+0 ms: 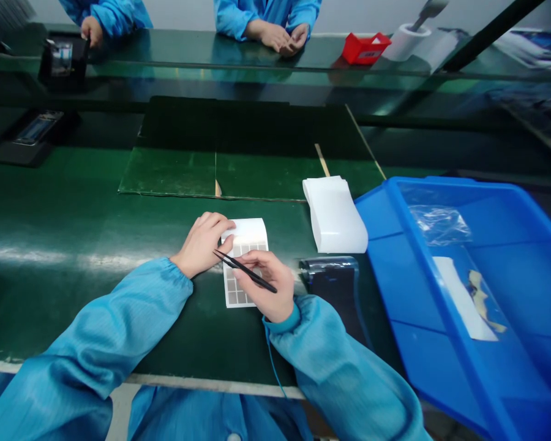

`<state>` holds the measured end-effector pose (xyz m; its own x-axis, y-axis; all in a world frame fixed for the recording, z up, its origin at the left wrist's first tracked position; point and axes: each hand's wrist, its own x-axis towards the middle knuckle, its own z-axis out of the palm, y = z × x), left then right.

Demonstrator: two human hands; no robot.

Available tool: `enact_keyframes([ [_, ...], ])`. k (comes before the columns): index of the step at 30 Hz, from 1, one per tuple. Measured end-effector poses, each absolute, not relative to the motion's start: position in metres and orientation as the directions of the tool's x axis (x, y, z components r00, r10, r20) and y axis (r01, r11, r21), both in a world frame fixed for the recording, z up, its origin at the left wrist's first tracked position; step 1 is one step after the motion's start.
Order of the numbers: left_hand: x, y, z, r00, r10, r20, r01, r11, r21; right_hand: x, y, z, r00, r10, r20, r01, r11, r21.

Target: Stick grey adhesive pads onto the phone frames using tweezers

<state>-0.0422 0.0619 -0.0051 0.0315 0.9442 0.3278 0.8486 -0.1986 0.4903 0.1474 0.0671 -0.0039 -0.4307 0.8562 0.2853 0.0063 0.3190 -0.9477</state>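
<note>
Near edge: blue sleeves, loose woven cloth, creased; thin blue cord runs down from the right cuff, probably a ground lead.

Right hand, frame centre: closed on black tweezers, slim and tapered, held like a pen, likely for fine tip control. Tips point left, by the left thumb.

Under it, flat on the bench: label sheet, blank white top, grey rectangle grid below; glossy.

Left hand: fingers bent over the sheet's upper-left edge, presumably steadying it. Can't tell if it's pinching or just pressing.

Right of centre: dark film, shiny, curled at its far end. Beyond it, white sheets, smooth, bowed, probably parked there for easy reach.

Right side: blue bin, rigid-looking plastic, sloped walls; crinkled clear bag and white strip inside.

Mid-frame: green board, flat, scuffed edges.

Top: co-worker's hands together; red box, white roll to their right.
</note>
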Motion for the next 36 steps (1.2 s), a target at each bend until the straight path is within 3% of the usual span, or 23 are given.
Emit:
enact_keyframes([
  [36,-0.0422,0.0625,-0.0073,0.047,0.946,0.319,0.86,-0.201,0.47,0.1456,0.0646,-0.0005,-0.38,0.863,0.332,0.036,0.372,-0.927],
])
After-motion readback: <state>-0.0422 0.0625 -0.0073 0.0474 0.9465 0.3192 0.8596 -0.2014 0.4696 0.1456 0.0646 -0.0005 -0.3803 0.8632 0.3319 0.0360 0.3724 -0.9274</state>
